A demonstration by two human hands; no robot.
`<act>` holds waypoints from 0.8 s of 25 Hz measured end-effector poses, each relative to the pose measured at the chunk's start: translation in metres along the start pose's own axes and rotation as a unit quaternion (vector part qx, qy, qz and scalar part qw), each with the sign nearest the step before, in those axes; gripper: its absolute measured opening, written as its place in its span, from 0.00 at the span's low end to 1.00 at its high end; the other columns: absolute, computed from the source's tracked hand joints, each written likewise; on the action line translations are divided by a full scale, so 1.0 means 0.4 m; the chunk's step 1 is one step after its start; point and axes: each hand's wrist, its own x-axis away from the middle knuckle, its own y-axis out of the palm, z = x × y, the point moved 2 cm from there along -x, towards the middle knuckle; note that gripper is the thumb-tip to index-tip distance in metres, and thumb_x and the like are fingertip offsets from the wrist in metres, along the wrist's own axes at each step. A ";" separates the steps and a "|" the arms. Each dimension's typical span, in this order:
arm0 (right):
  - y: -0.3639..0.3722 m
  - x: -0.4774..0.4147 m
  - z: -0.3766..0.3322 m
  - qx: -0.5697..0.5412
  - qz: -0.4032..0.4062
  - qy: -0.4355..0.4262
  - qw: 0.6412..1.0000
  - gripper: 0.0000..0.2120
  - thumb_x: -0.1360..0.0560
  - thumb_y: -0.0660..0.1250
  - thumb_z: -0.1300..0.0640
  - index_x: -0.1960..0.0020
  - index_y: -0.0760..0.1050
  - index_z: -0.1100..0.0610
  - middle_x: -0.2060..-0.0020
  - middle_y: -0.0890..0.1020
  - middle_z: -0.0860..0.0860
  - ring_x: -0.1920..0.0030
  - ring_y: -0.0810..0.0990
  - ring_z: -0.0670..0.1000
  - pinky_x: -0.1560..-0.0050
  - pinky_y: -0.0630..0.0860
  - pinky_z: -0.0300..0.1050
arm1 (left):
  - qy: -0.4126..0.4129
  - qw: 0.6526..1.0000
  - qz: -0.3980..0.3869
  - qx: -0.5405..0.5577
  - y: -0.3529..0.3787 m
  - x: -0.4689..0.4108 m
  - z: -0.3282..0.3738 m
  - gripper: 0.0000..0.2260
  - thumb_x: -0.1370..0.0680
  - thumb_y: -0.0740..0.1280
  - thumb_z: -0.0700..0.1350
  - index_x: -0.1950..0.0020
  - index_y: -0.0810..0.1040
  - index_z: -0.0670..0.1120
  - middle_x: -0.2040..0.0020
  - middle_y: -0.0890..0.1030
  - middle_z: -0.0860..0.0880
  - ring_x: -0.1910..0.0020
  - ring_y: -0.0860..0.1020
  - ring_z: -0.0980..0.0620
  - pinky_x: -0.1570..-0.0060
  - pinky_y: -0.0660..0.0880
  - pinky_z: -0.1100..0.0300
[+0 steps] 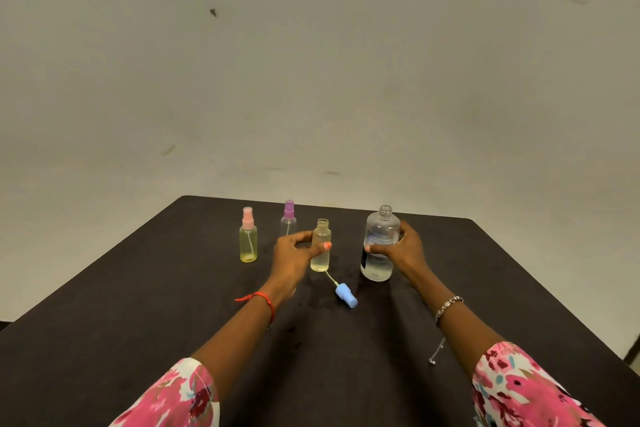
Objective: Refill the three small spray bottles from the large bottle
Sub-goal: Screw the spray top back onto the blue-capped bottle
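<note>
My left hand [294, 255] grips a small uncapped spray bottle [321, 258] that stands upright on the dark table [138, 322]. Its blue spray head [346, 295] lies on the table just in front, tube pointing back at the bottle. My right hand [401, 246] is wrapped around the large clear bottle [380, 263], which is upright, uncapped and roughly half full of clear liquid. A yellowish small bottle with a pink spray head [248, 236] stands at the left. Behind my left hand stands a clear small bottle with a purple spray head [289, 217], its lower part hidden.
The table's far edge runs just behind the bottles, with a plain pale wall [311, 62] beyond. Floral sleeves cover both forearms at the bottom of the view. A thin chain dangles from my right wrist bracelet [448, 305].
</note>
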 end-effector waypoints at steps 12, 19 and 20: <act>0.071 0.084 -0.107 0.220 -0.117 -0.129 0.960 0.10 0.31 0.71 0.54 0.63 0.76 0.61 0.67 0.79 0.54 0.69 0.74 0.47 0.65 0.72 0.44 | 0.013 1.000 0.019 0.012 -0.011 0.013 0.027 0.18 0.31 0.73 0.38 0.43 0.78 0.39 0.47 0.82 0.42 0.47 0.79 0.46 0.41 0.75 0.50; 0.136 0.119 -0.015 0.350 -0.231 0.013 0.907 0.12 0.32 0.73 0.57 0.56 0.76 0.64 0.56 0.81 0.60 0.60 0.79 0.52 0.59 0.76 0.46 | 0.012 1.000 0.028 0.000 -0.007 0.029 0.035 0.18 0.31 0.72 0.38 0.42 0.78 0.39 0.48 0.80 0.46 0.47 0.78 0.49 0.41 0.74 0.53; 0.127 0.117 -0.027 0.318 -0.204 0.003 0.926 0.11 0.32 0.72 0.58 0.55 0.77 0.65 0.55 0.82 0.60 0.60 0.79 0.52 0.58 0.77 0.47 | 0.012 1.000 0.027 -0.004 -0.008 0.030 0.036 0.18 0.31 0.73 0.39 0.42 0.78 0.39 0.47 0.81 0.45 0.46 0.78 0.49 0.41 0.74 0.53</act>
